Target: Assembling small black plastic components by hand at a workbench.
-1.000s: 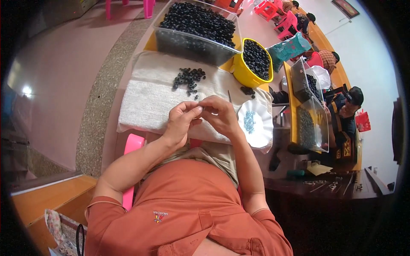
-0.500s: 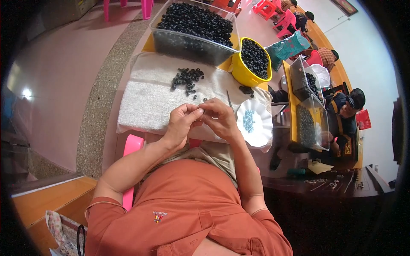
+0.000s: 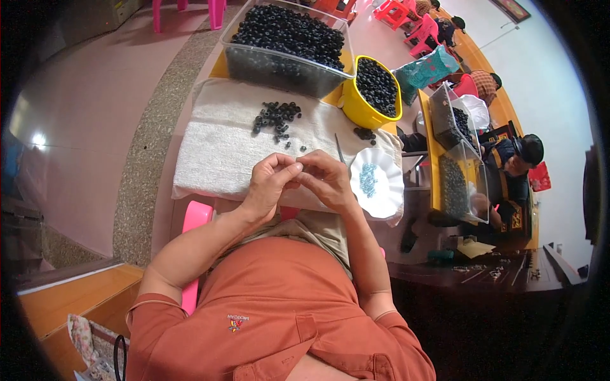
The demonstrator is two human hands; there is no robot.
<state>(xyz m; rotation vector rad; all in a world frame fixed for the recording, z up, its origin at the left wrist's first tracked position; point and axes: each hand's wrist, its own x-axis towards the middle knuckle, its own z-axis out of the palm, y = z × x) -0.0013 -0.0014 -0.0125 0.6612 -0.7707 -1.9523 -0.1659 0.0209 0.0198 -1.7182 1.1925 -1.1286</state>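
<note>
**Small black rings worked over a white cloth at the near bench edge**

The left hand (image 3: 270, 184) and the right hand (image 3: 327, 181) are held together, fingertips meeting, just above the near edge of the bench (image 3: 219, 66). Both are closed in a pinch on something very small between the fingertips; what is gripped is too small to be made out.

The bench is covered by a white towel (image 3: 216, 146) of coarse, woven texture, whose near edge hangs slightly over the bench edge. A loose heap of small black rings (image 3: 276, 117), round and matte, is spread on the towel just beyond the hands, with a few strays lying nearer the fingertips. A thin grey pin (image 3: 340, 147) lies on the cloth beside the right hand.

At the far edge a clear rectangular plastic tub (image 3: 286, 41), with straight walls and rounded corners, is filled with the same black rings. To its right stands a round yellow bucket (image 3: 375, 92), also filled. Near the right corner a white scalloped dish (image 3: 378, 184) holds a small cluster of pale blue pieces (image 3: 368, 180).

The left half of the towel is bare, and open cloth is left between the heap and the left edge. A pink plastic stool (image 3: 194, 222) shows below the near edge.
</note>
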